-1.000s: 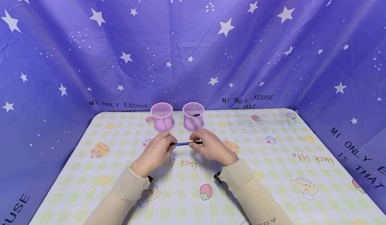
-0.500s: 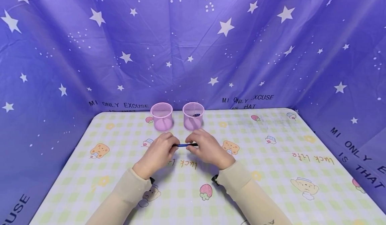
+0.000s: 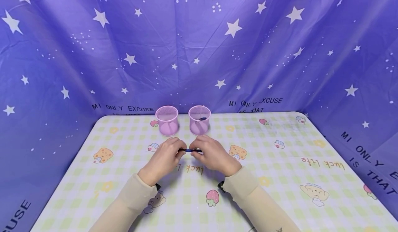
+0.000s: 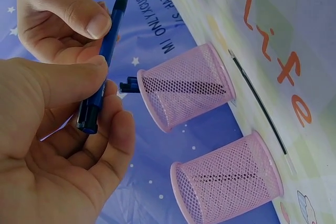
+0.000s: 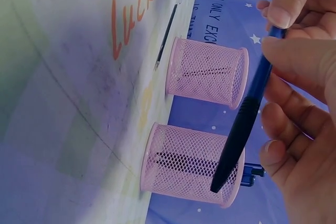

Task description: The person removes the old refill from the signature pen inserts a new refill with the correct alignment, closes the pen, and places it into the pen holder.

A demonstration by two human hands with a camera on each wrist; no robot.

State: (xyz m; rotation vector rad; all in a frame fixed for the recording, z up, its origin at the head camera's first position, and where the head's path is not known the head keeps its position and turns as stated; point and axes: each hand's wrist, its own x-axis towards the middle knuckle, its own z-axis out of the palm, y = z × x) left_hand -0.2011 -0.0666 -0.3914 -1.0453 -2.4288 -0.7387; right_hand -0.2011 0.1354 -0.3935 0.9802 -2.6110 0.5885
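A blue pen with a black grip section is held level between both hands, above the table and in front of two cups. My left hand pinches its clip end between thumb and fingers. With thumb and fingers, my right hand grips the blue barrel close to the left thumb. No writing point shows at the pen's dark end. A thin black ink refill lies on the table between hands and cups; the hands hide it in the head view.
Two pink mesh pen cups stand near the table's back edge. Blue pens stick out of the right cup. Something thin and dark shows through the mesh of the left cup. A purple starry curtain hangs behind.
Both hands have come closer together along the pen, the right moving left and the left slightly right. Less of the pen shows between them. The cups have not moved.
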